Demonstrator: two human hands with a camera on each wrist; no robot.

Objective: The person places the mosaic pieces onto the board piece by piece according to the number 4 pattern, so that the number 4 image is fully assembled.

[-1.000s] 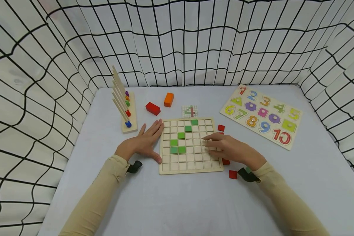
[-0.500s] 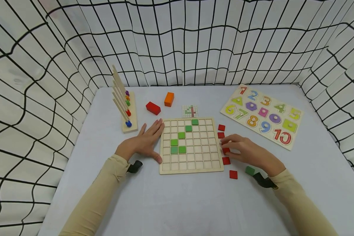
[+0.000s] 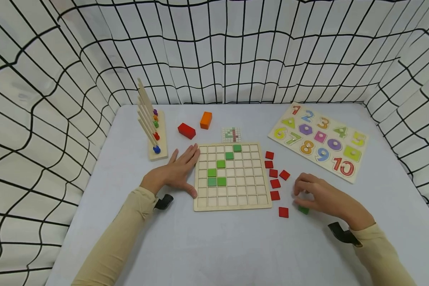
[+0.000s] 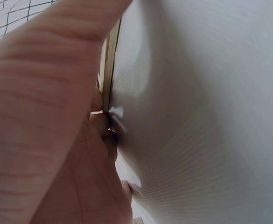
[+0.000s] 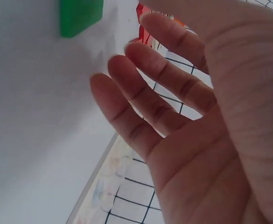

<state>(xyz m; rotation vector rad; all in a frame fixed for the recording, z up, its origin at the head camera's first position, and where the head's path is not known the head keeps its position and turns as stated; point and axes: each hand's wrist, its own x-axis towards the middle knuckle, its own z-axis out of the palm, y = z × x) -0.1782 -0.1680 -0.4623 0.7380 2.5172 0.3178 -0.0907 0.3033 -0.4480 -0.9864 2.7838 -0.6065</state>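
A wooden grid board lies mid-table with several green tiles in its squares. Spread along its left edge, my left hand touches the frame with fingers and thumb; in the left wrist view that hand lies against the board's side. My right hand hovers right of the board, its fingers loosely bent and holding nothing. Beneath its thumb is a green block, partly covered. The right wrist view has the same green block apart from the bent fingers.
Several red tiles lie along the board's right side. Behind the board are a small pattern card, a red block and an orange block. A peg stand is at left, a number puzzle at right. Black netting surrounds the table.
My right hand has moved from over the board's right part to the right and nearer me, beside the green block. Red tiles it covered now show. The left hand stays put.
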